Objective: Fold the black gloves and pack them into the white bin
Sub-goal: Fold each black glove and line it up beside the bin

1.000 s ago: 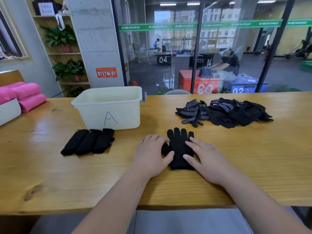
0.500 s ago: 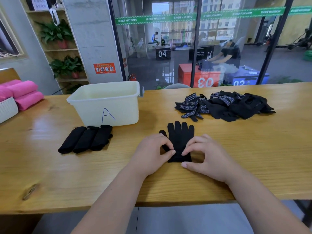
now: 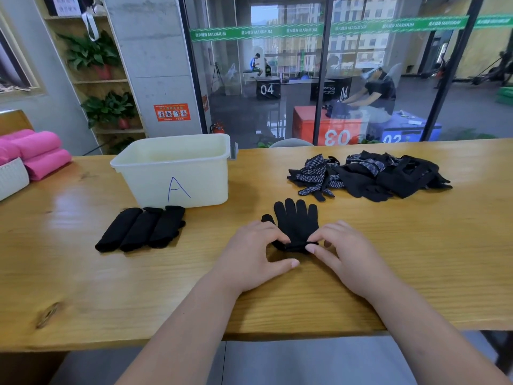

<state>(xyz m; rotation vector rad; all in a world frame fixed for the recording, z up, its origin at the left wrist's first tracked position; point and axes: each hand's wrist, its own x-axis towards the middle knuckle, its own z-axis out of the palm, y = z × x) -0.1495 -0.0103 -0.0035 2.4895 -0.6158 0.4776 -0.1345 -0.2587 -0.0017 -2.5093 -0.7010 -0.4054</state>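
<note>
A black glove (image 3: 297, 222) lies flat on the wooden table (image 3: 416, 259), fingers pointing away from me. Its cuff end is rolled up a little. My left hand (image 3: 254, 254) pinches the rolled cuff at its left side and my right hand (image 3: 345, 251) pinches it at its right side. Three rolled black gloves (image 3: 141, 229) lie side by side in front of the white bin (image 3: 177, 173), which is marked with a blue letter A. A heap of loose black gloves (image 3: 369, 176), some with white dots, lies at the back right.
A white basket (image 3: 11, 179) with pink rolled towels (image 3: 36, 154) stands at the far left edge. A glass wall runs behind the table. The table's near edge is close to my forearms.
My hands went from lying flat on the glove to curling at its cuff and rolling that end forward. The glove now looks shorter at the near end.
</note>
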